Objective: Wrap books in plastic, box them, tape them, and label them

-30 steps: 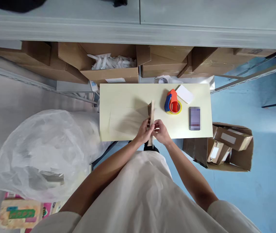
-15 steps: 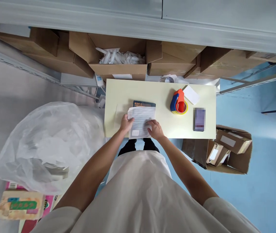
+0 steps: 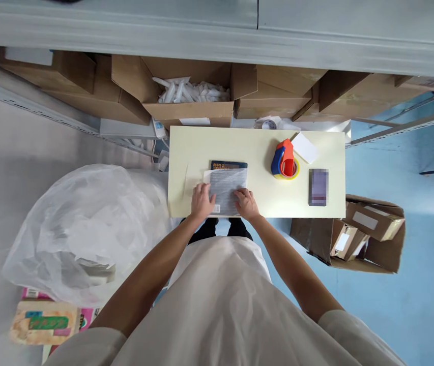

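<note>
A dark blue book (image 3: 229, 165) lies on the pale table (image 3: 257, 147), its top edge with lettering showing. A translucent sheet (image 3: 225, 188) covers the rest of it; whether this is a loose sheet or a bag cannot be told. A small barcode shows near the lower left corner. My left hand (image 3: 202, 201) rests with fingers stretched along the sheet's left side, thumb pointing inward over the book. On the right side, my right hand (image 3: 246, 203) lies with its fingers on the sheet, pressing it against the book.
An orange and blue tape dispenser (image 3: 286, 160), white cards (image 3: 304, 147) and a blurred phone-like object (image 3: 318, 187) lie right on the table. A carton of parcels (image 3: 396, 254) stands beside it. A big clear plastic bag (image 3: 83, 229) is at left; cartons (image 3: 190, 110) line the shelf behind.
My left hand has gone from gripping the sheet's left edge to lying on it with fingers forward. The sheet now sits flatter, and the dark book shows through more.
</note>
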The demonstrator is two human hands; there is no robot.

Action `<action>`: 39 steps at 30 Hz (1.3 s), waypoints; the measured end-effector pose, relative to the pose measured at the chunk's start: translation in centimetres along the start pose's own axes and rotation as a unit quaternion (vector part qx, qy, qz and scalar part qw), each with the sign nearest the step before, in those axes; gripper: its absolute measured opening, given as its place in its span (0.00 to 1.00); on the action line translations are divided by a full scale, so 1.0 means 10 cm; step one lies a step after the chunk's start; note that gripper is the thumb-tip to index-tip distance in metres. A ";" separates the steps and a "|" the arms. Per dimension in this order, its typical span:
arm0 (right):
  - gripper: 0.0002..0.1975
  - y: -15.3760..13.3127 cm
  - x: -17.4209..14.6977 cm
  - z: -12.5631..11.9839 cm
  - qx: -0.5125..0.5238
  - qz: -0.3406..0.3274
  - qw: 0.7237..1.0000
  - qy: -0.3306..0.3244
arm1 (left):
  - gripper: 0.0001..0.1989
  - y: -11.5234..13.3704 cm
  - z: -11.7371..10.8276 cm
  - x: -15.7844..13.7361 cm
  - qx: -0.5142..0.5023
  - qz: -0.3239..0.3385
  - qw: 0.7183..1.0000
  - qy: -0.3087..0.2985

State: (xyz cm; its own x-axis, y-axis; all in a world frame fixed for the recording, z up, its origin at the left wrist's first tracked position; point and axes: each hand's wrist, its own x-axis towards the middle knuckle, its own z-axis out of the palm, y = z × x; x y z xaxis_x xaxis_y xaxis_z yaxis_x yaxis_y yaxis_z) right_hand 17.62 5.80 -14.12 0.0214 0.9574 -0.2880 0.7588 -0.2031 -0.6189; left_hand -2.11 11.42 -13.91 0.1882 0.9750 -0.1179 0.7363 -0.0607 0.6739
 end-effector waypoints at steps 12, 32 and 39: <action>0.26 0.11 -0.01 -0.07 0.432 0.274 0.856 0.077 | 0.16 -0.07 0.15 0.05 -0.144 -0.203 0.968 -0.041; 0.20 -0.80 0.12 -0.41 0.387 0.111 0.914 -0.041 | 0.19 0.21 -0.16 0.05 -0.346 -0.222 0.901 -0.138; 0.26 -1.19 0.23 0.19 0.315 0.077 0.943 -0.069 | 0.24 -0.01 -0.48 -0.06 -0.385 -0.205 0.897 -0.075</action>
State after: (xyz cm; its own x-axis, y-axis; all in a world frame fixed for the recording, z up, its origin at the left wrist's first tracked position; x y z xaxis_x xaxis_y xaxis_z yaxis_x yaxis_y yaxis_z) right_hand 7.40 10.00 -8.82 -0.0188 0.8791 -0.4763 0.2145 -0.4618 -0.8607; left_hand -5.42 11.89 -10.47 0.1330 0.8385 -0.5284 0.1084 0.5177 0.8487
